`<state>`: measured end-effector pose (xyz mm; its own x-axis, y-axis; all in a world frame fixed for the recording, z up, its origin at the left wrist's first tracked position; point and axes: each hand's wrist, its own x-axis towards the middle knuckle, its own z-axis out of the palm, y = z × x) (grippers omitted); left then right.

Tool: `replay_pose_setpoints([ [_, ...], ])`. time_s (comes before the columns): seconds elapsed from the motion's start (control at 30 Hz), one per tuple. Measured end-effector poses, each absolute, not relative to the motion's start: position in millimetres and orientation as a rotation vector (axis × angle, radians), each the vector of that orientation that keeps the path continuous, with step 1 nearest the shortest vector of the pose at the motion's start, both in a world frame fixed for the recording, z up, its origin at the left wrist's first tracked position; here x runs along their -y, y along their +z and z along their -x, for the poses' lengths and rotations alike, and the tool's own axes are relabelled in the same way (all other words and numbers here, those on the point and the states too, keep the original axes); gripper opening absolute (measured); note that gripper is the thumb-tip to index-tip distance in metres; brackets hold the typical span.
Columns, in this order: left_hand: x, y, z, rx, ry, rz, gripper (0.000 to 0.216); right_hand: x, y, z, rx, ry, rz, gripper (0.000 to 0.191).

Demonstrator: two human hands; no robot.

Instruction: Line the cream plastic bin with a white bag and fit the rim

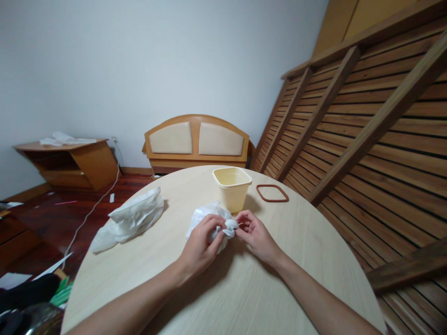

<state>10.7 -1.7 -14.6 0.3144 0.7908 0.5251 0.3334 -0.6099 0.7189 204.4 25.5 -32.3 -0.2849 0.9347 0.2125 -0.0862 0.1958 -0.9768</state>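
Observation:
Both of my hands are on a crumpled white plastic bag [202,212] in front of the bin. My left hand [205,237] is closed around its gathered part. The fingertips of my right hand [255,235] pinch the twisted, knot-like end. Just behind the bag stands a small cream-coloured bin [233,193], upright, with its top uncovered. A reddish-brown rounded-square ring [273,200] lies flat on the table to the right of the bin. Another crumpled white plastic bag [131,218] rests at the left, apart from my hands.
These things are on a round, light wood table [279,288]. Large slatted wooden panels [366,139] lean close along the right side. A headboard [197,139] stands behind, a low cabinet [80,163] at the left. A white cable [92,209] runs across the dark floor.

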Motion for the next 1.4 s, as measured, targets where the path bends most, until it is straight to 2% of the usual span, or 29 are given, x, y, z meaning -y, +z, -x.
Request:
replay_pose_setpoints([
  [0.13, 0.3, -17.6, -13.3, -0.908, 1.246, -2.009, 0.01, -24.5, -31.6, -206.1, 1.649, 1.098, 0.938, 0.009],
  [0.2, -0.3, -18.5, -14.0, -0.885, 1.24, -1.988, 0.011, -22.8, -30.0, -207.9, 1.765, 0.941, 0.963, 0.008],
  [0.27, -1.0, -19.2, -14.2, -0.882, 1.237, -1.982, 0.01, -19.9, -27.9, -209.2, 1.854, 0.802, 0.966, 0.016],
  [0.43, -2.4, -19.8, -14.6, -0.917, 1.279, -1.963, 0.009, -10.3, -23.1, -207.8, 2.013, 0.468, 0.84, 0.053],
  [0.57, -2.3, -20.7, -15.8, -0.967, 1.282, -1.918, 0.012, -7.1, -20.3, -207.3, 2.077, 0.313, 0.737, 0.044],
  [0.77, -1.2, -22.1, -16.7, -0.98, 1.255, -1.837, 0.016, -7.7, -13.6, -211.3, 2.09, 0.452, 0.784, 0.014],
  [0.93, -1.1, -19.6, -13.0, -0.916, 1.172, -2.09, 0.022, -10.9, -13.8, -210.2, 1.959, 0.651, 0.905, 0.013],
  [1.1, -3.0, -20.3, -9.9, -1.064, 1.08, -2.181, 0.021, -15.0, -18.5, -213.3, 1.848, 0.831, 0.986, 0.012],
  [1.2, -3.9, -21.9, -9.9, -1.101, 1.069, -2.197, 0.019, -13.3, -20.0, -215.6, 1.936, 0.753, 0.932, 0.024],
  [1.3, -2.7, -22.5, -11.3, -1.118, 1.078, -2.177, 0.02, -9.8, -20.2, -214.9, 2.096, 0.563, 0.762, 0.057],
  [1.33, -2.0, -22.0, -11.8, -1.117, 1.084, -2.16, 0.022, -9.1, -20.1, -214.1, 2.144, 0.518, 0.719, 0.063],
  [1.4, -0.6, -19.6, -11.7, -1.105, 1.089, -2.141, 0.024, -9.0, -19.8, -212.7, 2.207, 0.475, 0.694, 0.057],
])
